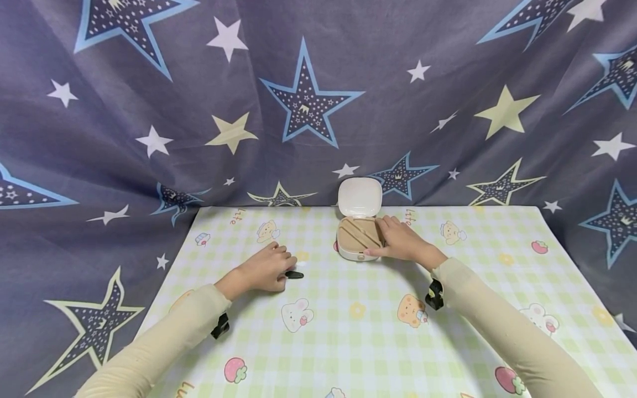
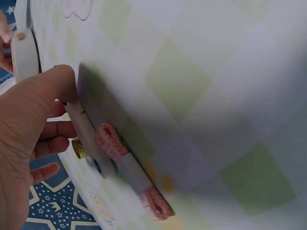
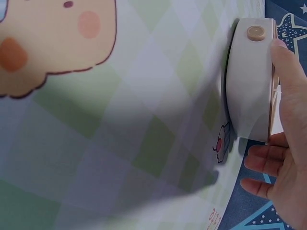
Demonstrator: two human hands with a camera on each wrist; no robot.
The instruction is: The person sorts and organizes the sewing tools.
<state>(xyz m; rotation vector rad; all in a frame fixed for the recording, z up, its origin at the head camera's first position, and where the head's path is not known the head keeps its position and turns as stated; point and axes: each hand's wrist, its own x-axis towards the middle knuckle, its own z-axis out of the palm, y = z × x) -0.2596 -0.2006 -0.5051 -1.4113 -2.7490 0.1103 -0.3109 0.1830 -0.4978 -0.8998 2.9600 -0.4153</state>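
A small white box (image 1: 358,256) with a beige inside and slanting dividers stands at the back of the table, its lid (image 1: 360,197) raised. My right hand (image 1: 402,241) grips the box's right side, thumb at the front rim and fingers toward the back corner. To the left, my left hand (image 1: 269,268) is low over the cloth. Its thumb and fingers pinch a long, pale, slim object (image 2: 88,134), whose kind I cannot tell. Just past it lie a folded pink tape measure (image 2: 156,203) with a white band and a small gold piece (image 2: 79,148). A dark tip (image 1: 296,275) sticks out beside the left hand.
A green-and-white checked cloth (image 1: 328,354) with cartoon prints covers the table. Behind it hangs a dark curtain (image 1: 209,88) with stars, close to the raised lid. Black wrist straps (image 1: 435,294) hang below both sleeves.
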